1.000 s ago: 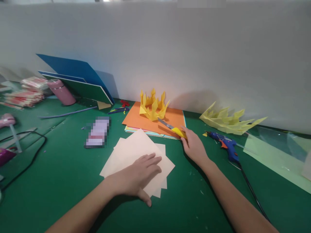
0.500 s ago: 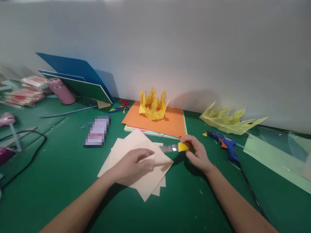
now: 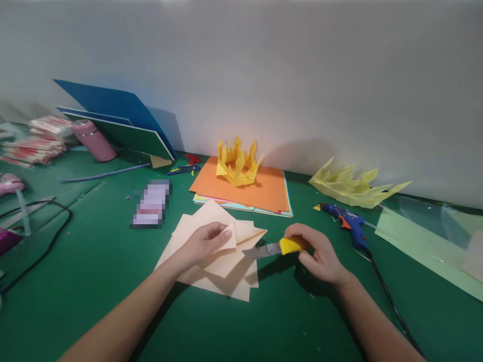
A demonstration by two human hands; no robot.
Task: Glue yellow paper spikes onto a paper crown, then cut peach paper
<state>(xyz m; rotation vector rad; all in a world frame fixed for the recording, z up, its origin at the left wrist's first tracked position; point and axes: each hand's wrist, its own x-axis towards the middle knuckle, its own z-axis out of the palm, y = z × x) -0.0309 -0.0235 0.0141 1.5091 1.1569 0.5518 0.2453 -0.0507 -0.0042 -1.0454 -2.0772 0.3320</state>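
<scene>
My left hand (image 3: 202, 244) pinches a folded pale peach paper sheet (image 3: 222, 264) between thumb and fingers. The sheet is tilted up, with a crease running toward its right corner. Beneath it several more peach sheets (image 3: 169, 256) lie fanned on the table. A yellow-handled utility knife (image 3: 292, 245) is in my right hand (image 3: 320, 254), its fingers closed around the handle. Its blade points left, extended, with the tip close to the folded sheet's right side; whether they touch I cannot tell.
A yellow paper crown (image 3: 239, 171) stands on orange paper (image 3: 206, 181) behind the sheets. To the right are a pale yellow paper crown piece (image 3: 358, 188), a blue glue gun (image 3: 354, 229) and green paper (image 3: 415, 251). At left are a blurred-out phone (image 3: 153, 203) and a pink bottle (image 3: 94, 141).
My left hand has raised the folded sheet off the stack and turned it. My right hand has brought the knife slightly right and nearer to me.
</scene>
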